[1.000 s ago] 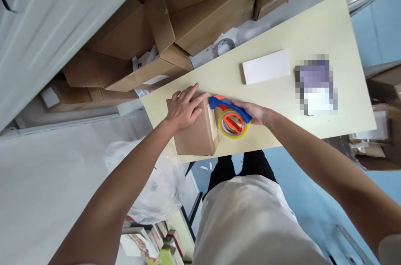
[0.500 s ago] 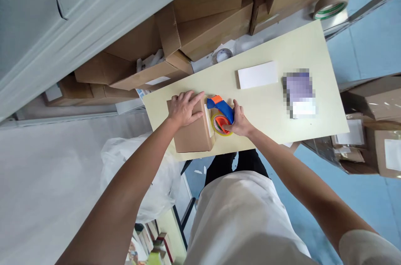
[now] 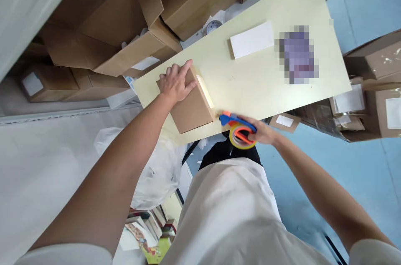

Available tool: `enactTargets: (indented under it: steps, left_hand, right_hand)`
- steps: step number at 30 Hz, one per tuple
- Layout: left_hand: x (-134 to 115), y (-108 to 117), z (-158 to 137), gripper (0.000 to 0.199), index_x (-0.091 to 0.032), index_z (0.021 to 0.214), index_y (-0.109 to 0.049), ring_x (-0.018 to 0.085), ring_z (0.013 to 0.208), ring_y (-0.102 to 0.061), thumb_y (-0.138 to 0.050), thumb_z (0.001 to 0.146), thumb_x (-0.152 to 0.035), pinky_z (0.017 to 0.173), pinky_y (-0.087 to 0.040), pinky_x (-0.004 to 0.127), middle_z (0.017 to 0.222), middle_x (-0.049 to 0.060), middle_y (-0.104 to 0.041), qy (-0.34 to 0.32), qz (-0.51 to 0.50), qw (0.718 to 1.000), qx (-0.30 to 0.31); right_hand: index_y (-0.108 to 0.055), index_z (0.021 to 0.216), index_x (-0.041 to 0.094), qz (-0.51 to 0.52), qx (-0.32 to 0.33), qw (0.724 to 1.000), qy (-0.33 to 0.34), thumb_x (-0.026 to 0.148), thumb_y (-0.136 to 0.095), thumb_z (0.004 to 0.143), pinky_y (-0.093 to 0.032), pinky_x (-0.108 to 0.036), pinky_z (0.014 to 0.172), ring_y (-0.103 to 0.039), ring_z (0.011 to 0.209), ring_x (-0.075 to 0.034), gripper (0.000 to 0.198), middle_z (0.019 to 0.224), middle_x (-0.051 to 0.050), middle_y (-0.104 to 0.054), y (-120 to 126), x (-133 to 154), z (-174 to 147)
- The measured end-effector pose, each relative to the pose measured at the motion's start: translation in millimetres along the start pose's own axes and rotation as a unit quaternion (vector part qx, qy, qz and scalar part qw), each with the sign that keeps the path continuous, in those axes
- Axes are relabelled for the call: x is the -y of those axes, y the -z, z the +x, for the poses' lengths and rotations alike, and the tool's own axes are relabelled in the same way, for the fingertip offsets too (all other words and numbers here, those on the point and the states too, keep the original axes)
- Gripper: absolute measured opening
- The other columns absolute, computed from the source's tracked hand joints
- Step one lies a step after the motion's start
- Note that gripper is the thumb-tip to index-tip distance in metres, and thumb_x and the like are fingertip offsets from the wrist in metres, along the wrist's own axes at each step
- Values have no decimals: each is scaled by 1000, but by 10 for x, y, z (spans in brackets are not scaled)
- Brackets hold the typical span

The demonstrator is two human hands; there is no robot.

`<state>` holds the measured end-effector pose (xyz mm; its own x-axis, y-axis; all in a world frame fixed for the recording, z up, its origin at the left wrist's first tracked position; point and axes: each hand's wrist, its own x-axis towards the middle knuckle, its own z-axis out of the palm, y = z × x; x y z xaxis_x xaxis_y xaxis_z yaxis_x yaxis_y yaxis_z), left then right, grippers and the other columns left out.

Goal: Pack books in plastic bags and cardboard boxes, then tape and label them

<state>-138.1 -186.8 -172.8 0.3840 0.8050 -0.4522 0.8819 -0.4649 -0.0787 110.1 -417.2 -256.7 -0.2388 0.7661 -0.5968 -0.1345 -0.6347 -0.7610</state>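
Note:
My left hand [image 3: 178, 83] lies on top of a closed brown cardboard box [image 3: 192, 108], fingers spread toward its far edge and thumb apart. A white label shows on the box's right side. My right hand [image 3: 262, 130] grips a blue and orange tape dispenser [image 3: 239, 119] loaded with a yellow-edged roll of tape. The dispenser is over the table's near edge, just right of the box's near corner, its blue head pointing left. Some of my right fingers are hidden behind it. The box rests on the left part of the pale yellow table [image 3: 247, 89].
Farther right on the table are a white flat box [image 3: 252, 40] and a blurred purple item [image 3: 297, 56]. A tape roll [image 3: 214, 27] lies behind the table. Open cartons [image 3: 125, 60] line the back; more boxes [image 3: 372, 110] stand right. A plastic bag [image 3: 159, 173] hangs at the left.
My right hand has drawn the tape dispenser toward me, from beside the box's right side to the table's near edge. My left hand stays on the box, which looks slightly turned. The view has shifted.

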Motion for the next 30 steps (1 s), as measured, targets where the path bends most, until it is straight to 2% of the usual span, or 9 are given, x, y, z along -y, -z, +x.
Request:
enactTargets:
  steps: [3,5,9,12,16,18,23,27,30]
  left_hand:
    - [8,-50,-1,78,-31,150,-1,41,124,-35,-33,86,-59,93,-32,55,138,17,-40,17,-14,1000,-18]
    - [66,-128,-21,82,-32,150,5,42,125,-35,-33,84,-63,92,-33,56,139,17,-40,46,-25,998,-23]
    - [272,-345,-167,88,-31,149,14,41,124,-41,-34,83,-65,89,-36,59,142,19,-38,176,-74,981,-21]
    - [319,-416,-331,96,-26,149,13,43,130,-34,-39,81,-68,92,-34,63,149,23,-28,230,-120,965,-44]
    - [110,-289,-379,108,-22,151,1,43,142,-2,-53,71,-71,107,-12,64,158,17,-4,97,-89,990,-52]
    - [-7,-203,-314,106,-24,151,-4,42,143,1,-57,71,-68,110,-4,61,159,13,-2,41,-83,995,-45]
    - [-81,-156,-211,103,-26,151,-8,41,141,-9,-59,71,-65,111,-1,60,158,11,-9,34,-106,992,-52]
    - [-65,-180,-246,100,-26,151,-11,41,140,-15,-59,72,-65,111,-2,59,157,13,-14,37,-100,992,-61]
    - [-90,-165,-254,98,-26,151,-13,40,139,-18,-58,73,-65,111,-4,59,156,13,-17,41,-92,992,-70]
  right_hand:
    - [-51,132,27,-30,-11,999,13,9,-63,57,-43,-46,102,-59,111,-28,78,120,-3,-63,-253,-252,-245]
    - [-46,136,25,-20,-37,999,18,10,-60,60,-41,-45,104,-57,115,-26,80,125,-4,-61,-382,-252,-212]
    - [-42,139,19,1,-87,995,41,15,-60,63,-42,-41,104,-56,116,-24,78,129,-8,-59,-306,187,248]
    - [-46,136,17,-13,-54,997,53,15,-63,61,-45,-42,100,-58,112,-26,77,126,-10,-60,-36,700,736]
    - [-53,130,22,-56,48,997,32,11,-63,59,-49,-45,94,-60,105,-27,72,119,-7,-65,216,1144,1180]
    - [-52,131,24,-68,67,995,26,10,-62,60,-49,-46,94,-61,105,-27,73,118,-5,-65,227,1193,1242]
    - [-45,136,28,-64,59,996,38,13,-60,65,-47,-46,99,-58,111,-26,75,122,-3,-62,153,959,1064]
    - [-36,142,28,-53,33,998,19,16,-64,64,-44,-45,101,-56,116,-26,84,127,-4,-59,105,484,672]
    - [-33,143,27,-38,39,998,18,14,-64,61,-42,-45,104,-55,118,-26,89,129,-5,-58,-123,89,347]
